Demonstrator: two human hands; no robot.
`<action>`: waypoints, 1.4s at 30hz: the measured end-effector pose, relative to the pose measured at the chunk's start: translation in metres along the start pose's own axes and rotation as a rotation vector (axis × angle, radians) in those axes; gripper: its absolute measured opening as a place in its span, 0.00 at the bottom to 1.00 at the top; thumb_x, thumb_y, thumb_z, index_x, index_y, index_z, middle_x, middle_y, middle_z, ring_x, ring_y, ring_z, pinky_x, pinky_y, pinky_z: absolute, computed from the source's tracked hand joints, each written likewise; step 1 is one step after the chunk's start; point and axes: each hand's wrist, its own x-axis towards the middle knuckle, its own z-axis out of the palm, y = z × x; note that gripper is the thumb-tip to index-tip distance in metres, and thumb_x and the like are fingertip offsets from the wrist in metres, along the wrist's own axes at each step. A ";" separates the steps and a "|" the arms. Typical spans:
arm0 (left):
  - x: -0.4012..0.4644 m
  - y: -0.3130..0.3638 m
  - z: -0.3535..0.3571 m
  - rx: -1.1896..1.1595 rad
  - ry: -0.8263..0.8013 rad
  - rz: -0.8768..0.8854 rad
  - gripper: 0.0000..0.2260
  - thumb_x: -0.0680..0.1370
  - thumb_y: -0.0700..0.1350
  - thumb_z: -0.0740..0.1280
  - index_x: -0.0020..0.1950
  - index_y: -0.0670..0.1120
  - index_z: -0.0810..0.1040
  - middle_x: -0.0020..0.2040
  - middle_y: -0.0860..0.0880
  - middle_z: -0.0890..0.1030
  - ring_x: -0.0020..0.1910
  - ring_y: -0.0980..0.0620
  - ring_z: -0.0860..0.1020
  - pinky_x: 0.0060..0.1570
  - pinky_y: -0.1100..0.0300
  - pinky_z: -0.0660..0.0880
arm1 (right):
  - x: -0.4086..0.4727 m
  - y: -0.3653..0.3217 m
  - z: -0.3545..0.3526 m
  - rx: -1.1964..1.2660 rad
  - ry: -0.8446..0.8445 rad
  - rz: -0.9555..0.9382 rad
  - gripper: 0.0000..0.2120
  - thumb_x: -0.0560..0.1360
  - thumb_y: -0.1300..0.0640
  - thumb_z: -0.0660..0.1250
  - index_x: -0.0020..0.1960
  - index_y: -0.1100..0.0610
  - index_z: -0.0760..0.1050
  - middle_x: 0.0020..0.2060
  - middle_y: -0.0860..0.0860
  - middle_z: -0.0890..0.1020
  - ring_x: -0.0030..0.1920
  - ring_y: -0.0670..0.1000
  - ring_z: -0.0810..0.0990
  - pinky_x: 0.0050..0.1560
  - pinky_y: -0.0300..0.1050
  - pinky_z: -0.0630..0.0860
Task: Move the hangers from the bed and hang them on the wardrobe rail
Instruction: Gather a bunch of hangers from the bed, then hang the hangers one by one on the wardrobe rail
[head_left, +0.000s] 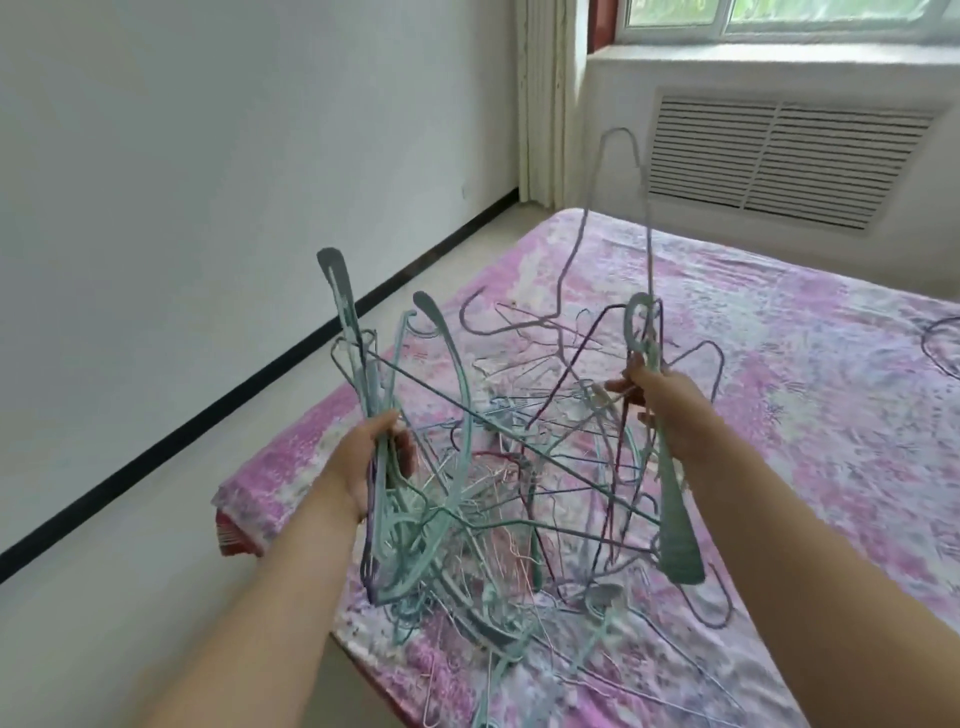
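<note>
Two hands: both raised over the bed, each gripping hangers.
Left hand (370, 451): fingers curled round a bunch of pale green plastic hangers (382, 467), hooks pointing up, lower ends hanging toward the pile.
Right hand (655, 395): fingers curled round a second bunch of pale green plastic and thin wire hangers (670, 488); one tall lilac wire hanger (618, 156) sticks up above it.
Pile: tangled heap of thin wire and plastic hangers, green, lilac, white, dark red (519, 467), lying on the bed between and below the hands; some strands lifted with the bunches, count cannot be told.
Bed: pink and white floral bedspread (805, 415), near corner at lower left.
Background: white wall with black skirting (156, 208), white slatted radiator cover (779, 156) under window (779, 21), cream curtain (550, 98).
</note>
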 end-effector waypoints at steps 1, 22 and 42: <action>-0.005 0.002 -0.006 -0.009 0.032 0.014 0.18 0.80 0.46 0.61 0.30 0.44 0.75 0.24 0.49 0.75 0.21 0.52 0.76 0.25 0.64 0.75 | 0.001 0.000 -0.004 -0.001 0.029 -0.003 0.15 0.81 0.51 0.60 0.57 0.63 0.74 0.32 0.46 0.83 0.39 0.48 0.75 0.36 0.40 0.64; -0.148 -0.021 -0.059 -0.110 0.153 0.240 0.06 0.81 0.45 0.60 0.49 0.46 0.74 0.21 0.53 0.63 0.18 0.57 0.64 0.19 0.68 0.65 | -0.104 0.037 0.138 -0.003 -0.436 -0.197 0.08 0.77 0.59 0.64 0.55 0.53 0.71 0.40 0.53 0.76 0.33 0.48 0.78 0.34 0.42 0.79; -0.498 -0.157 -0.299 -0.416 0.522 0.586 0.15 0.76 0.48 0.66 0.62 0.50 0.77 0.35 0.49 0.80 0.31 0.52 0.78 0.30 0.62 0.74 | -0.445 0.127 0.314 0.007 -1.075 -0.099 0.09 0.74 0.65 0.64 0.55 0.65 0.74 0.35 0.53 0.85 0.37 0.51 0.84 0.45 0.48 0.81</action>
